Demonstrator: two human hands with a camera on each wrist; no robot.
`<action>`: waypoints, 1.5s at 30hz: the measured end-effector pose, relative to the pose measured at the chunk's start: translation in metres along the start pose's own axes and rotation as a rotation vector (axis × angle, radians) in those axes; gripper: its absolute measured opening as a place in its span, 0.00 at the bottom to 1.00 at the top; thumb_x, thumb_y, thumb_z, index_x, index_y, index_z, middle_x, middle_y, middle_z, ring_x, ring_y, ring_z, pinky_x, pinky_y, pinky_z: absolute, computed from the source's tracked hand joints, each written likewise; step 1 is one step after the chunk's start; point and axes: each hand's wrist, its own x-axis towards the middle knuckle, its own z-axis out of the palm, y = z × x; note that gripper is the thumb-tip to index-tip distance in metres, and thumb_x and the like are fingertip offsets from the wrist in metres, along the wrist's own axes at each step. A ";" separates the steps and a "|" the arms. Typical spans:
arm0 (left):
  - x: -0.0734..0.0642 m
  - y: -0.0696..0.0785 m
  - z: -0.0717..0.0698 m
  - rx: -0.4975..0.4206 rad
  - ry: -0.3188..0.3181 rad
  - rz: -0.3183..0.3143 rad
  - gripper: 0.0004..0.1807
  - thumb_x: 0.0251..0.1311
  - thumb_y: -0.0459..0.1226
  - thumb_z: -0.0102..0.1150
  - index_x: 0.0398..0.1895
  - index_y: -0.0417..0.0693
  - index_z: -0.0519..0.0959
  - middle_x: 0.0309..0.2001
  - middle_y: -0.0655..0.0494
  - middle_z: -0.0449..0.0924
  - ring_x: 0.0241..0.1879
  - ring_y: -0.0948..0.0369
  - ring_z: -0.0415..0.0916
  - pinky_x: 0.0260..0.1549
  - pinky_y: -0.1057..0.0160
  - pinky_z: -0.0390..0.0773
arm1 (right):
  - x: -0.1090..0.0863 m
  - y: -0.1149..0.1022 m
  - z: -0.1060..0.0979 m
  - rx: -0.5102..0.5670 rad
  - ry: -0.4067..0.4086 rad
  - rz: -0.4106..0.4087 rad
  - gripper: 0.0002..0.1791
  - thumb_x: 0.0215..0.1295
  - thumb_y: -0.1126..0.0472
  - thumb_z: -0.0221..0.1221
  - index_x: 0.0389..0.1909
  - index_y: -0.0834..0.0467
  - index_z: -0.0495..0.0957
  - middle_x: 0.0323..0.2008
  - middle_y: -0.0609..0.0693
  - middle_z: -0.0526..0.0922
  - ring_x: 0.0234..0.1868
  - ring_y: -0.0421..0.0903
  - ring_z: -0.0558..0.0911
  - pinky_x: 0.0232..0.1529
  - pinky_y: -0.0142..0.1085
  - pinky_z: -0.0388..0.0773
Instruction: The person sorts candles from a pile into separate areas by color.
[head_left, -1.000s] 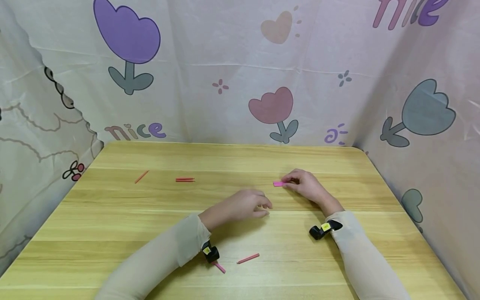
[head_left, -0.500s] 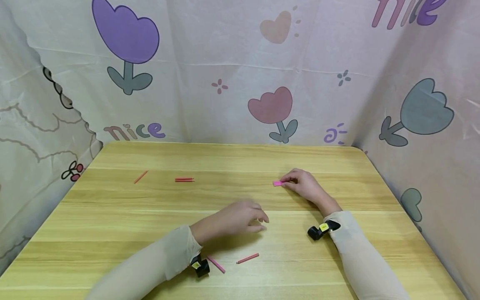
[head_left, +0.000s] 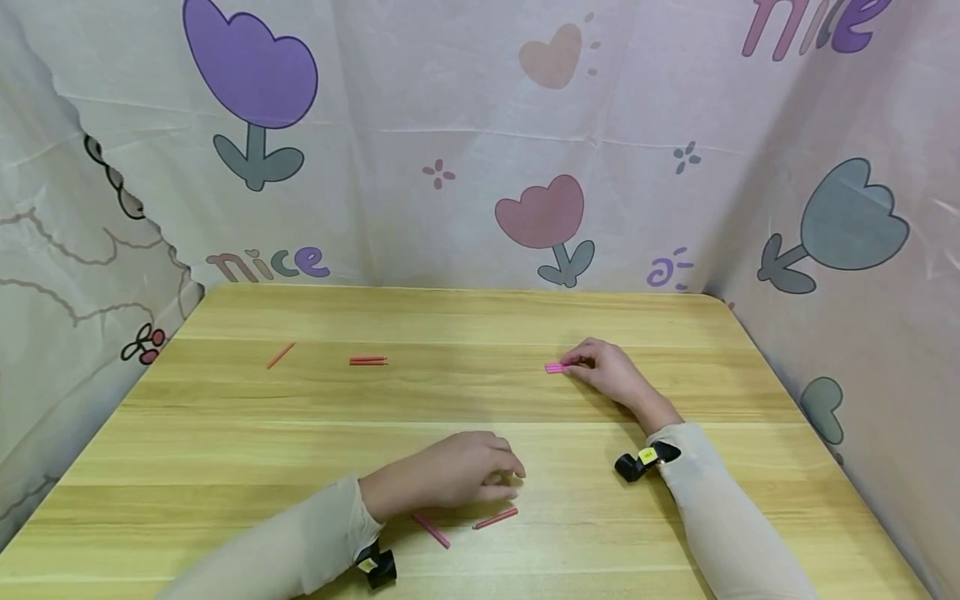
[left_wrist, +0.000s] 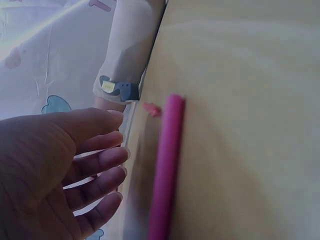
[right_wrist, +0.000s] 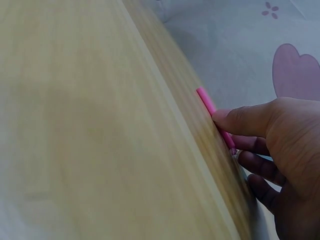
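Observation:
My right hand (head_left: 607,368) pinches pink colored pencils (head_left: 553,367) lying side by side on the right of the table; in the right wrist view the thumb and fingers are on a pink pencil (right_wrist: 206,101). Above the near part of the table hangs my left hand (head_left: 457,471), fingers loosely bent and nothing in them. Just below it lie a darker pink pencil (head_left: 432,532), partly covered by the hand, and a red pencil (head_left: 496,518). The left wrist view has the darker pink pencil (left_wrist: 167,165) close up, apart from the fingers.
Two orange-red pencils (head_left: 368,361) lie side by side at the back left of the wooden table (head_left: 450,321). Farther left is a single slanted orange pencil (head_left: 281,356). A printed cloth (head_left: 420,217) hangs behind the table and along its sides.
My left hand has come back from the middle of the table toward the near pencils, still holding nothing. The right hand stays at the pink pencils.

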 end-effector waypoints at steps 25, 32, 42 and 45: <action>-0.016 0.018 0.004 0.096 -0.037 0.111 0.05 0.60 0.44 0.67 0.38 0.59 0.83 0.34 0.72 0.75 0.32 0.76 0.64 0.35 0.81 0.66 | 0.000 0.001 0.002 0.005 0.006 0.017 0.08 0.61 0.61 0.67 0.42 0.54 0.87 0.40 0.48 0.83 0.42 0.47 0.80 0.45 0.44 0.76; -0.017 0.021 0.004 0.135 -0.013 0.136 0.03 0.59 0.39 0.66 0.34 0.58 0.82 0.32 0.71 0.75 0.29 0.77 0.64 0.33 0.81 0.65 | 0.000 0.001 0.001 -0.001 0.008 0.009 0.09 0.61 0.61 0.68 0.42 0.55 0.87 0.40 0.48 0.83 0.42 0.47 0.80 0.46 0.45 0.76; -0.018 0.021 0.005 0.198 0.019 0.178 0.04 0.60 0.37 0.66 0.31 0.58 0.81 0.29 0.71 0.73 0.29 0.76 0.65 0.34 0.80 0.68 | -0.001 0.000 0.001 -0.008 0.006 0.020 0.09 0.62 0.61 0.67 0.42 0.55 0.87 0.40 0.48 0.83 0.43 0.48 0.80 0.47 0.45 0.76; -0.018 0.020 0.005 0.206 0.023 0.187 0.04 0.60 0.37 0.66 0.31 0.58 0.81 0.29 0.71 0.74 0.30 0.76 0.67 0.35 0.80 0.68 | -0.001 0.000 0.001 -0.007 0.007 0.021 0.09 0.61 0.61 0.67 0.42 0.55 0.87 0.40 0.48 0.83 0.43 0.48 0.80 0.47 0.45 0.76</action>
